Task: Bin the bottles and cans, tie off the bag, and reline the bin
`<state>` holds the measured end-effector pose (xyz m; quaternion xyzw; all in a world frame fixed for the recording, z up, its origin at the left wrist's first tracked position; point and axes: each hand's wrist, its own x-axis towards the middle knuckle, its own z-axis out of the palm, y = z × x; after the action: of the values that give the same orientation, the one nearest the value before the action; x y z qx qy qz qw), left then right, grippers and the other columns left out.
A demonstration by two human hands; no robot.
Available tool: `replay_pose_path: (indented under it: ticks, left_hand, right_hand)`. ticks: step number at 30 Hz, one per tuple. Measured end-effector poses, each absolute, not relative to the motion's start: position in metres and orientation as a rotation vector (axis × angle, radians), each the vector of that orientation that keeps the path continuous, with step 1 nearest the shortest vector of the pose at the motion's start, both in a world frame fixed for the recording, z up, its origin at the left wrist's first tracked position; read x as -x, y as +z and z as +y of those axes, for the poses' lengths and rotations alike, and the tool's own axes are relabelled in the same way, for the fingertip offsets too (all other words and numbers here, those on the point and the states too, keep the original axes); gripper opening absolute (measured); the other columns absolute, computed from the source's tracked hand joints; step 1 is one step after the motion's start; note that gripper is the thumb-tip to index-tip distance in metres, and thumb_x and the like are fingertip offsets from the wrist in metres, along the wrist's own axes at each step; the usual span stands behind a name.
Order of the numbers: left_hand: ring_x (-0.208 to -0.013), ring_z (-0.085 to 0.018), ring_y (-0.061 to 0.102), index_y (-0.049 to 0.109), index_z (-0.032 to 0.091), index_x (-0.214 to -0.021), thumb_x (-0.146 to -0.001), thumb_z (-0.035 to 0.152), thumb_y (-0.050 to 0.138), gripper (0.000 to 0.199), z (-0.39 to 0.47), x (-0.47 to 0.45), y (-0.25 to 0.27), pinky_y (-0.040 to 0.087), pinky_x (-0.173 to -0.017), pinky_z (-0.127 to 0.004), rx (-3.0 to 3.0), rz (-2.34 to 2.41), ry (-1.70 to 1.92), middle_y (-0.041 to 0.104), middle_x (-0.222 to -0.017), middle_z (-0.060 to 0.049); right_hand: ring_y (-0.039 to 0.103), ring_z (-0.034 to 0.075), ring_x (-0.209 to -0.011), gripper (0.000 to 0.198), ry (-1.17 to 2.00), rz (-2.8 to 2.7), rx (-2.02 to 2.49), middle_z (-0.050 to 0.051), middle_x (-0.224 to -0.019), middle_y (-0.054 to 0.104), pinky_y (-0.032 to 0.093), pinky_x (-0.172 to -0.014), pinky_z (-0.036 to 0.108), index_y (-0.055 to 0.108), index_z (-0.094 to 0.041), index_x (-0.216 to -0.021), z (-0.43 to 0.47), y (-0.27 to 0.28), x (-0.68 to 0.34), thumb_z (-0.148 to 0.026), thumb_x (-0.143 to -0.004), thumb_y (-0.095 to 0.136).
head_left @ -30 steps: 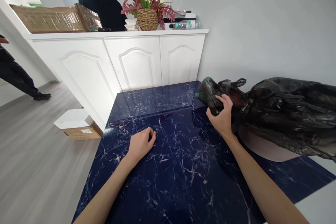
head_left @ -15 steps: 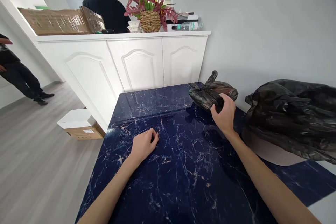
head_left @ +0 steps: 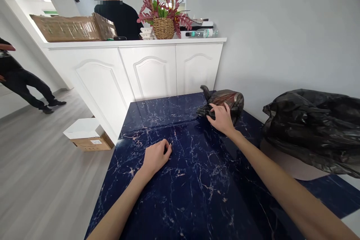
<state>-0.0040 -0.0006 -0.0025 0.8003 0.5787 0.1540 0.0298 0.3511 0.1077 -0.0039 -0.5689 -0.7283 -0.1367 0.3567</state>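
Your two hands are apart. Your right hand (head_left: 221,119) touches the small black bag (head_left: 233,99), thumb and fingers at its near left side; whether they clamp it cannot be told. This bag is at the far right part of the blue marbled table (head_left: 168,198), near the white cabinet (head_left: 152,73). Your left hand (head_left: 155,156) is loosely curled at the table's middle; fingertip contact cannot be told. The large black bag (head_left: 312,127) lies farther right
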Motion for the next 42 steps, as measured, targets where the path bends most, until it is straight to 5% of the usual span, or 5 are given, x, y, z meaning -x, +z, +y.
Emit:
replay_pose_path:
  ticks: [14,21,30,36,42]
  left_hand:
    - [-0.069,-0.022,0.069,0.060,0.024,-0.087,-0.107,0.035,0.050,0.025,-0.003,0.003,-0.004,0.031,-0.060,-0.031,-2.467,1.775,0.542,0.075,-0.080,-0.001]
    - [-0.062,-0.018,0.061,0.058,0.024,-0.084,-0.108,0.037,0.050,0.028,-0.005,0.000,-0.005,0.033,-0.059,-0.030,-2.508,1.694,0.810,0.064,-0.071,0.001]
    - [-0.119,-0.027,0.060,0.060,0.023,-0.115,-0.108,0.030,0.053,0.012,-0.007,-0.005,0.001,0.045,-0.108,-0.044,-2.508,1.426,1.302,0.066,-0.122,-0.010]
    - [-0.124,-0.033,0.056,0.062,0.023,-0.122,-0.091,0.026,0.068,0.031,-0.012,-0.006,-0.002,0.046,-0.108,-0.051,-2.565,1.287,1.258,0.062,-0.128,-0.012]
    - [-0.114,-0.030,0.057,0.058,0.024,-0.095,-0.092,0.023,0.066,0.008,-0.011,-0.006,0.002,0.046,-0.101,-0.045,-2.500,1.281,1.334,0.063,-0.112,-0.008]
  right_hand:
    - [0.051,0.038,-0.109,0.037,-0.247,-1.811,1.427,0.014,-0.103,0.068,0.038,-0.093,0.052,0.064,-0.018,-0.127,0.016,-0.020,-0.281,-0.014,-0.091,0.059]
    - [0.052,0.032,-0.100,0.029,-0.060,-1.823,1.288,0.010,-0.100,0.063,0.045,-0.090,0.046,0.066,-0.021,-0.111,0.001,-0.014,-0.269,-0.008,-0.086,0.059]
    - [0.054,0.027,-0.094,0.011,0.175,-1.868,1.045,0.006,-0.094,0.057,0.050,-0.082,0.040,0.056,-0.024,-0.102,-0.030,-0.002,-0.235,-0.015,-0.097,0.060]
    - [0.058,0.023,-0.094,0.023,0.259,-1.961,0.855,0.006,-0.101,0.057,0.054,-0.082,0.037,0.053,-0.025,-0.112,-0.044,0.003,-0.225,-0.013,-0.094,0.062]
    - [0.063,0.026,-0.101,0.039,0.144,-2.061,0.879,0.011,-0.114,0.060,0.057,-0.087,0.041,0.053,-0.026,-0.142,-0.043,0.004,-0.229,-0.017,-0.105,0.054]
